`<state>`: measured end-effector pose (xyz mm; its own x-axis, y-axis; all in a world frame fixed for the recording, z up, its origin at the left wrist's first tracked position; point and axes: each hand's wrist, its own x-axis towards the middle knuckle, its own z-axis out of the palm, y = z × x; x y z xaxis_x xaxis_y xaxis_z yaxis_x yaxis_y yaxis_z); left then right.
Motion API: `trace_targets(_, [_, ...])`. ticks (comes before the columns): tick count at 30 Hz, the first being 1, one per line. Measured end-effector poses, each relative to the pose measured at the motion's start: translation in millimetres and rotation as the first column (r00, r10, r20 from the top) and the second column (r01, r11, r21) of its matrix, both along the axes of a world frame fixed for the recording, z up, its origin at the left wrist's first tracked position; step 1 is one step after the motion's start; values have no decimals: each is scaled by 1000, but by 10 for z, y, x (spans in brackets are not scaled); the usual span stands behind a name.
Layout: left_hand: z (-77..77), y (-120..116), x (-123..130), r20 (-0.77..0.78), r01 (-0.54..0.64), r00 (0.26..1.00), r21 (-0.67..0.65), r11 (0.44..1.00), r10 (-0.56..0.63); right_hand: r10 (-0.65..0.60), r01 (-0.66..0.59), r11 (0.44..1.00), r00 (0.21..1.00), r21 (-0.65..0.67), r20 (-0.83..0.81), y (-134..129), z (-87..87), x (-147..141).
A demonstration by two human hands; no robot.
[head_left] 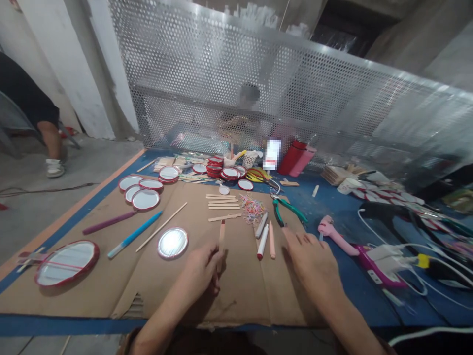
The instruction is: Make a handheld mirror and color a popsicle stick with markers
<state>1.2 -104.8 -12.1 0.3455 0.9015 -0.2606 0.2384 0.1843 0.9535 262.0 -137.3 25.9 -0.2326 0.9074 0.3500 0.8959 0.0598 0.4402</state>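
My left hand [201, 270] grips a flat wooden craft stick [221, 235] that stands nearly upright above the brown cardboard sheet [244, 291]. My right hand [310, 256] is spread palm down, with its fingertips near a peach-coloured stick [272, 240] and nothing in its fingers. Between the hands lie a red-capped white marker [262, 241] and a grey-white marker [261, 225]. Green-handled pliers [288, 209] rest just beyond my right hand. A round mirror [173, 243] lies left of my left hand.
Red-rimmed round mirrors [140, 192] and wooden sticks [220, 202] lie on the cardboard, beside a tangle of small elastic bands [252, 208]. Tools, a pink glue gun [334, 235], white cables and red bottles [295, 158] crowd the blue table. A perforated metal screen [221, 64] stands behind it.
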Motion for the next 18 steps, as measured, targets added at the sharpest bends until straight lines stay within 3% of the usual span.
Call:
trace_targets(5, [-50,-4,-19,-34,50,998,28,998,-49,117,-118,992,993,54,18,-557,261,157])
trace_targets(8, [-48,-2,-23,-48,86,995,30,996,-85,136,-136,991,991,17,-5,-618,296,283])
trace_targets(11, [-39,-7,-28,-63,105,993,43,993,-103,159,-159,985,987,-64,-2,-365,197,403])
trace_targets(14, [-45,-10,-23,-62,88,994,24,996,-87,270,-260,957,961,-128,67,14,14,475])
trace_targets(18, [-64,-3,-4,-47,60,997,9,998,-60,370,-354,926,919,-132,136,344,-198,532])
